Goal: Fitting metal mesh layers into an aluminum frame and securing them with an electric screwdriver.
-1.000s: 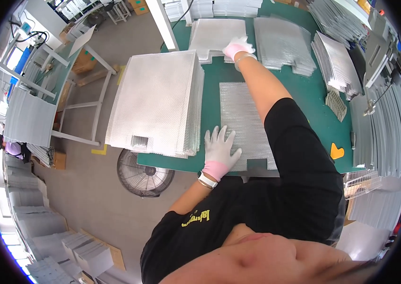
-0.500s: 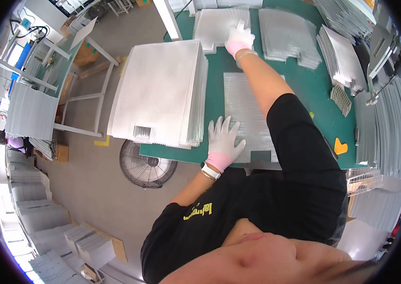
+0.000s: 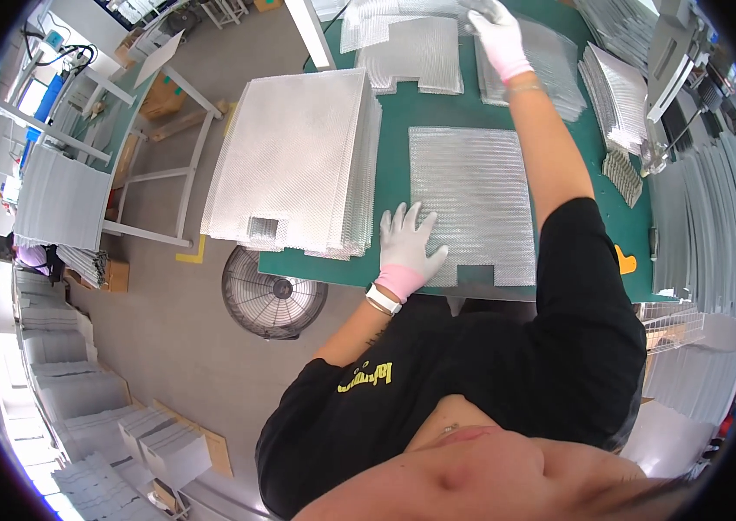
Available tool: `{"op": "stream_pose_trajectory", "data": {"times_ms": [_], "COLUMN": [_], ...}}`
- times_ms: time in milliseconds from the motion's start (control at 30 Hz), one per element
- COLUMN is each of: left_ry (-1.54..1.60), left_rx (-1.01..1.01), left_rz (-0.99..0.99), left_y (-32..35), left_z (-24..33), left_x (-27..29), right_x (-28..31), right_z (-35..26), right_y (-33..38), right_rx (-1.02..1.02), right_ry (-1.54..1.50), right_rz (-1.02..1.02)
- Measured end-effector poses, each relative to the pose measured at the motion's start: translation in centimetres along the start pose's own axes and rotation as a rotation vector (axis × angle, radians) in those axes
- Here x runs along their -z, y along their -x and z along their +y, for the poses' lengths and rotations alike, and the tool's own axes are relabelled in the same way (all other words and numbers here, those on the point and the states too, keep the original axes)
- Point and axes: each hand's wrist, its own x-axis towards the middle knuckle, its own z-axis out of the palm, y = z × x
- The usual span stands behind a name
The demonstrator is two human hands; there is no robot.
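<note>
A silvery metal mesh sheet [image 3: 472, 195] with a notch in its near edge lies flat on the green tabletop in front of me. At its left edge rests my left hand [image 3: 407, 243], gloved in white with a pink cuff, fingers spread. My right hand [image 3: 501, 39], in a matching glove, reaches to the far side of the table. Its fingers are bent at the corner of another notched mesh sheet [image 3: 364, 28], which overlaps the far stack of mesh sheets [image 3: 420, 56]. The far part of that upper sheet is cut off by the picture's edge.
A tall mesh stack [image 3: 290, 156] stands at the left, another far stack [image 3: 546, 65] at the right. A yellow tool [image 3: 626, 260] lies at the table's right side, near a small mesh piece [image 3: 622, 178]. A fan [image 3: 274, 291] stands on the floor.
My right hand has moved farther away and to the right, and one mesh sheet has shifted up off the far stack. My left hand stays at the near sheet.
</note>
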Motion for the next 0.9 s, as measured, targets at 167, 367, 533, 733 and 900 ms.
{"op": "stream_pose_trajectory", "data": {"times_ms": [167, 367, 533, 733, 900], "left_ry": [0.022, -0.044, 1.57, 0.391, 0.38], "left_rx": [0.081, 0.04, 0.349, 0.328, 0.37], "left_rz": [-0.046, 0.127, 0.154, 0.174, 0.12], "left_y": [0.2, 0.3, 2.1, 2.3, 1.8], "left_z": [-0.7, -0.1, 1.0, 3.6, 2.2], "left_x": [0.7, 3.8, 7.1, 4.8, 2.4], "right_x": [-4.8, -11.7, -16.6, -19.2, -19.0], "right_z": [-9.5, -20.0, -24.2, -24.9, -24.5], "right_y": [4.7, 16.0, 25.2, 25.7, 26.2], "right_rx": [-0.443, -0.484, -0.748, -0.82, -0.953], "right_ry": [0.668, 0.467, 0.694, 1.244, 1.266], "right_rz": [0.292, 0.518, 0.498, 0.237, 0.232]}}
